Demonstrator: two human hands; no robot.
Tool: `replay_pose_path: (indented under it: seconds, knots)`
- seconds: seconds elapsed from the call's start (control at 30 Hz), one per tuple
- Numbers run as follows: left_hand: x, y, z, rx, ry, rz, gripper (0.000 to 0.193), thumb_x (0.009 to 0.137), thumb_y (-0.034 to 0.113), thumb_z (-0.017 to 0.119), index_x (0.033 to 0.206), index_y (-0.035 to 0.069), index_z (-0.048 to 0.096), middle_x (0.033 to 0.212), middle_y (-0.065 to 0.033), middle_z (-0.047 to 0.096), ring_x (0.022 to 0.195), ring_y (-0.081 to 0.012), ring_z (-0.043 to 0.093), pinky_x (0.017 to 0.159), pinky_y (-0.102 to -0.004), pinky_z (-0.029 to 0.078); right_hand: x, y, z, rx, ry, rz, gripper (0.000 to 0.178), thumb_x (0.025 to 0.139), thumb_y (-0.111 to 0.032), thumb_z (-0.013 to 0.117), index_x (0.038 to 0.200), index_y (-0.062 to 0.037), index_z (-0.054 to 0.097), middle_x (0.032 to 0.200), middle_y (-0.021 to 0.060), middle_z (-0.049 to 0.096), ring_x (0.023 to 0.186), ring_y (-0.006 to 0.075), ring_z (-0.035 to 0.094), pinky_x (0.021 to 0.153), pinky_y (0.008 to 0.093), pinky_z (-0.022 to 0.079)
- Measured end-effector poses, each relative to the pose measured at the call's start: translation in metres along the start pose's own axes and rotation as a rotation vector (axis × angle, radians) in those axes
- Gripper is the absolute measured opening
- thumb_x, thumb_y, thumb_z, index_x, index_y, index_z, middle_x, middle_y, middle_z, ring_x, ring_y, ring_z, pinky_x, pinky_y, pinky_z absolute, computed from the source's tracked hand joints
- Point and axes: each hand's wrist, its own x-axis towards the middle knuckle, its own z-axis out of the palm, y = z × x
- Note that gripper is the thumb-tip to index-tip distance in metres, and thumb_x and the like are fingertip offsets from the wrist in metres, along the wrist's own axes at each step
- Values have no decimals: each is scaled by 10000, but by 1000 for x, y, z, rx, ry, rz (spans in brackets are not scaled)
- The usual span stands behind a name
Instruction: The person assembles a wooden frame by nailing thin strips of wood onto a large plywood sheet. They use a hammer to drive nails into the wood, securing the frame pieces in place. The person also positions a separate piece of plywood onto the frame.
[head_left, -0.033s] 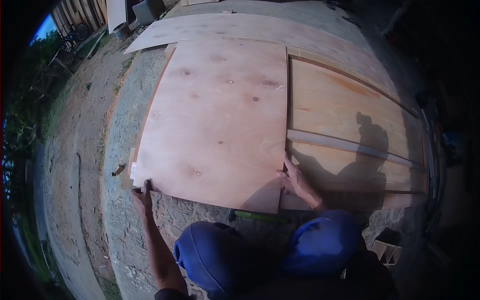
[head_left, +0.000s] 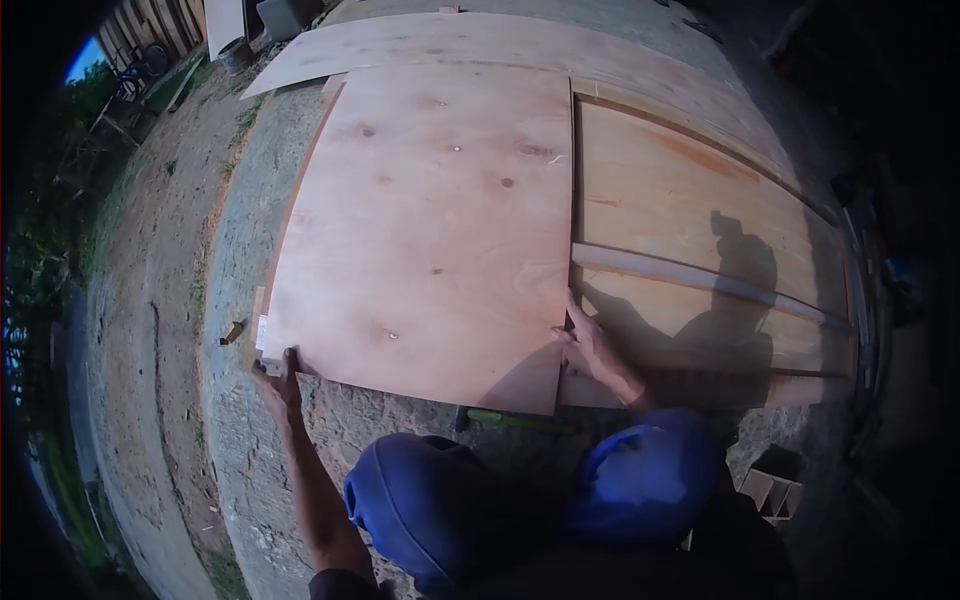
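A pale plywood sheet [head_left: 430, 220] with dark knots lies over the left part of a wooden frame panel [head_left: 690, 180], whose crossbars show at the right. At the sheet's near left corner, my left hand [head_left: 280, 385] grips the edge, thumb uppermost and fingers partly hidden at the side. My right hand [head_left: 595, 358] holds the sheet's right edge near its front corner. Its thumb rests on the face while the index finger points away along the edge. What lies beneath the sheet is hidden.
Another long plywood sheet [head_left: 500, 40] lies beyond the panel. A green-handled tool [head_left: 520, 420] sits under the near edge, in front of my knees [head_left: 420, 505]. A small brown scrap [head_left: 232, 333] lies on the concrete at left. A bucket [head_left: 235, 55] stands far left.
The whole scene sits slightly higher in the picture. Both hands keep their places on the plywood sheet, which shows no clear movement against the frame panel.
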Motion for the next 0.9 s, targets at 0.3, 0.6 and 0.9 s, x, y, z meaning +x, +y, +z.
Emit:
replay_pose_path:
  seconds: [0.3, 0.6, 0.9]
  knots:
    - [-4, 51, 46, 43, -53, 181, 622, 1020, 477, 465, 1484, 64, 462, 1549, -212, 373, 1437, -381, 324, 1177, -482, 264, -69, 18, -13, -702, 159, -674, 658, 857, -343, 746, 1422, -85, 531, 1387, 151, 544, 1181, 255, 581, 937, 406, 470]
    - [32, 39, 54, 56, -46, 249, 571, 1025, 441, 454, 1445, 57, 496, 1482, -211, 437, 1380, -382, 369, 1135, -499, 303, -81, 26, -5, -806, 100, -613, 579, 848, -415, 721, 1332, -111, 624, 1544, 88, 447, 1383, 249, 440, 1051, 479, 368]
    - [105, -39, 72, 479, -39, 201, 494, 1049, 421, 428, 1382, 87, 577, 1339, -228, 576, 1237, -383, 515, 1049, -527, 391, -63, 27, -21, -729, 6, -671, 496, 868, -337, 646, 1338, -182, 613, 1530, 74, 429, 1344, 251, 453, 1055, 458, 384]
